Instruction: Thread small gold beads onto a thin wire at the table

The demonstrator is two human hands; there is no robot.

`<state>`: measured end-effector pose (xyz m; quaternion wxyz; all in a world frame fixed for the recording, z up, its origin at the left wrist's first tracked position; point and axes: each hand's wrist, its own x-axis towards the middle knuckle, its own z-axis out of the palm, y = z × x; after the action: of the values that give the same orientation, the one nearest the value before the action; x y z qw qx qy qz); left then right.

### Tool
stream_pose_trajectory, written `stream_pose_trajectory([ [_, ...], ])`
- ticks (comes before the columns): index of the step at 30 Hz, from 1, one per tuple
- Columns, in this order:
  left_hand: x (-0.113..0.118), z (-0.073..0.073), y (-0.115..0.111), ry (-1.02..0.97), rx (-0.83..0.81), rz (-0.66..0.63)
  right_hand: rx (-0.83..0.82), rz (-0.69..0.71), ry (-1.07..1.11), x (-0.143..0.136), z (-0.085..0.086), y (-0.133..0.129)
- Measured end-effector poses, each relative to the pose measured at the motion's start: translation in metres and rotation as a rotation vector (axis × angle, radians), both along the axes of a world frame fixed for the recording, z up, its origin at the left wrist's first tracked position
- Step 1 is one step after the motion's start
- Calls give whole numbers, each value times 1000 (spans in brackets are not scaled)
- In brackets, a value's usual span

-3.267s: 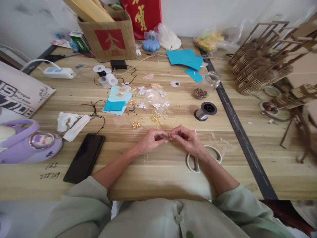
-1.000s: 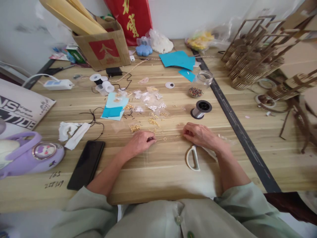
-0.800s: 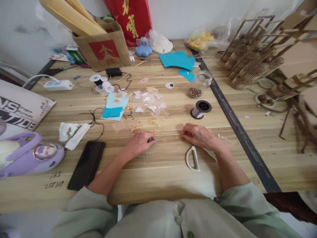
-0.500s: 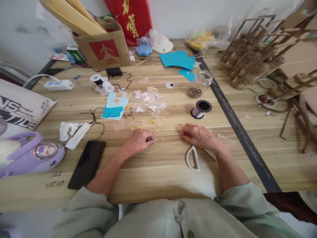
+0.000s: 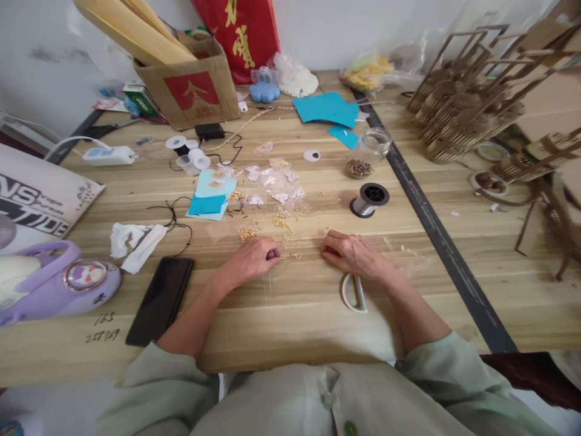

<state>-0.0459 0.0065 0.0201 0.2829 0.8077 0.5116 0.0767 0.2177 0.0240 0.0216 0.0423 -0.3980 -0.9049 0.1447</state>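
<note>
My left hand (image 5: 254,259) rests on the table, thumb and fingers pinched on the end of a thin gold chain. A small gold clasp (image 5: 297,255) lies just right of those fingertips, and fine clear thread (image 5: 267,287) hangs below them. My right hand (image 5: 351,249) is at the chain's other side, palm down with fingers curled together; what is in them is hidden. White-handled scissors (image 5: 362,295) lie partly under my right wrist. Loose gold beads (image 5: 248,234) are scattered beyond my left hand.
A wire spool (image 5: 370,200) and a bead jar (image 5: 370,151) stand beyond my right hand. Small bags of findings (image 5: 276,181) and blue cards (image 5: 207,203) lie ahead. A black phone (image 5: 161,300) and a purple bottle (image 5: 59,281) are at left. Wooden baskets (image 5: 458,109) stand at right.
My right hand has slid a little left, toward the clasp, and the stretch of chain showing between the hands is shorter. My left hand has stayed nearly still, pinched as before.
</note>
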Motion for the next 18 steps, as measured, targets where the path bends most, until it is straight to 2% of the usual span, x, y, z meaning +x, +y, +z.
stream_pose_trajectory([
  [9,0,4,-2,91,67,-33,11,-39,-71,1,3,0],
  [18,-1,15,-2,89,-12,-2,-18,-59,-81,5,-1,4],
])
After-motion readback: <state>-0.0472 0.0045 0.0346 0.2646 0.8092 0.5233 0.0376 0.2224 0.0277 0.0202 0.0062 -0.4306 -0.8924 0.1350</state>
